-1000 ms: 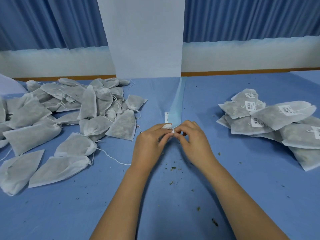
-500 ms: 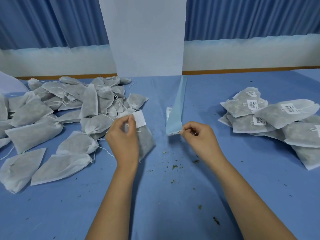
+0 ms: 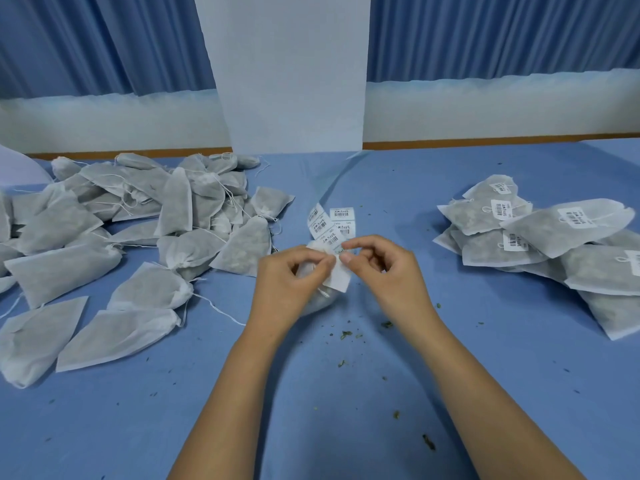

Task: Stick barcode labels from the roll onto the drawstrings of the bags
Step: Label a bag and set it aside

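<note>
Now my left hand (image 3: 291,271) pinches the neck of a bag (image 3: 320,301) while my right hand (image 3: 381,268) nips a white label (image 3: 341,280) by its upper edge, the label lying over the bag. Just beyond my fingers lies the label strip (image 3: 332,225). I judge us under halfway: a small labelled pile (image 3: 561,226) on the right, a far bigger unlabelled heap (image 3: 173,209) on the left.

grey bags (image 3: 62,271), blue tablecloth (image 3: 450,358), white barcoded labels (image 3: 332,225)

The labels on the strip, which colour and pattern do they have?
White labels with black barcode stripes; the head view shows them best.
</note>
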The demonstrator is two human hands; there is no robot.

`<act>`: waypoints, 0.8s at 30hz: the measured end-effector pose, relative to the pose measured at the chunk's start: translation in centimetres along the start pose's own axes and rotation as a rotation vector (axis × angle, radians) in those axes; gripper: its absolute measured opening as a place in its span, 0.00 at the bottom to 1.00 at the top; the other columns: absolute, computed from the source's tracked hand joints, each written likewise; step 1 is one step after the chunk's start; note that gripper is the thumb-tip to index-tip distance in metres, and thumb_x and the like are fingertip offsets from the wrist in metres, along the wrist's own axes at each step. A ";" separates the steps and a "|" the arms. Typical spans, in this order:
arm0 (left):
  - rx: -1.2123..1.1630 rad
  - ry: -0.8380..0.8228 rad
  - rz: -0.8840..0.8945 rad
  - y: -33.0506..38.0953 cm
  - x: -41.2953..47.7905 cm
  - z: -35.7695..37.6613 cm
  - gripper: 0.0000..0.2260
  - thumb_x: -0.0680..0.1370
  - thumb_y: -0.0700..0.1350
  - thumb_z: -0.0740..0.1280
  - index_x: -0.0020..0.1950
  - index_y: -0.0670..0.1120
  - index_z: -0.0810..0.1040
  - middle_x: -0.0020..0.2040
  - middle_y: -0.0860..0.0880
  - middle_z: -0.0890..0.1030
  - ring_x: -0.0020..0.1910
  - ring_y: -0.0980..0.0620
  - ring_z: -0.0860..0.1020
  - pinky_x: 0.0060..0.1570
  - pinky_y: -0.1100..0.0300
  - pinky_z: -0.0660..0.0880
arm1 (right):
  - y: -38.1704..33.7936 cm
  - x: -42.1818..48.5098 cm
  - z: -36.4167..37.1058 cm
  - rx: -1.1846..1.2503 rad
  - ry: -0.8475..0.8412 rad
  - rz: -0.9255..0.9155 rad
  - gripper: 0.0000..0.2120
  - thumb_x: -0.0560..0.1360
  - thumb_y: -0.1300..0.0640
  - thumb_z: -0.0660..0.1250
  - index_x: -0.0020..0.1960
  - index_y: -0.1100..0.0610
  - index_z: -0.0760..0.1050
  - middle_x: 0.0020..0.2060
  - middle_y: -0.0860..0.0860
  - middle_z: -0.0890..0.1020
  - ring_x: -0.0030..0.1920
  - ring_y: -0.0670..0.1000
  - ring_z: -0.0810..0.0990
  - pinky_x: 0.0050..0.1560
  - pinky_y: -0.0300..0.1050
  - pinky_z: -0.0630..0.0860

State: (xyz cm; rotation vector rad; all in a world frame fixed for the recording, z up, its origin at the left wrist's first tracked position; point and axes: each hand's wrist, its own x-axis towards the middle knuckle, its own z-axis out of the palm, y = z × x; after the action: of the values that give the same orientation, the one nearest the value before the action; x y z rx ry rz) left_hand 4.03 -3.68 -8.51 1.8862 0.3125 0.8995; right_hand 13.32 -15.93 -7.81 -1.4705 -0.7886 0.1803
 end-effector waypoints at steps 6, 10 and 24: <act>-0.128 -0.029 -0.072 0.7 -0.2 0.2 0.10 0.75 0.37 0.72 0.39 0.52 0.85 0.39 0.55 0.85 0.39 0.62 0.81 0.42 0.71 0.73 | -0.7 0.0 -0.6 0.020 -0.051 0.059 0.07 0.73 0.65 0.71 0.37 0.56 0.81 0.29 0.51 0.71 0.31 0.45 0.67 0.33 0.31 0.64; -0.240 0.075 -0.159 1.0 0.2 -0.8 0.11 0.78 0.41 0.68 0.43 0.56 0.86 0.46 0.58 0.85 0.49 0.64 0.81 0.46 0.74 0.72 | -1.1 0.3 -2.4 0.036 -0.049 0.129 0.06 0.74 0.62 0.70 0.38 0.56 0.81 0.28 0.47 0.77 0.29 0.41 0.70 0.33 0.27 0.66; -0.249 -0.032 -0.258 0.4 0.2 0.0 0.10 0.75 0.42 0.73 0.38 0.57 0.84 0.45 0.59 0.84 0.49 0.62 0.80 0.50 0.67 0.74 | -1.4 0.1 -2.5 0.124 -0.099 0.156 0.06 0.74 0.60 0.69 0.38 0.55 0.81 0.25 0.46 0.70 0.28 0.44 0.64 0.31 0.32 0.63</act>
State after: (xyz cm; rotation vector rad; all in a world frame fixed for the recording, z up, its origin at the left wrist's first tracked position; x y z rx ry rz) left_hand 4.10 -3.79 -8.15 1.5877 0.3957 0.6983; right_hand 14.36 -18.12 -6.25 -1.4131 -0.7292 0.4157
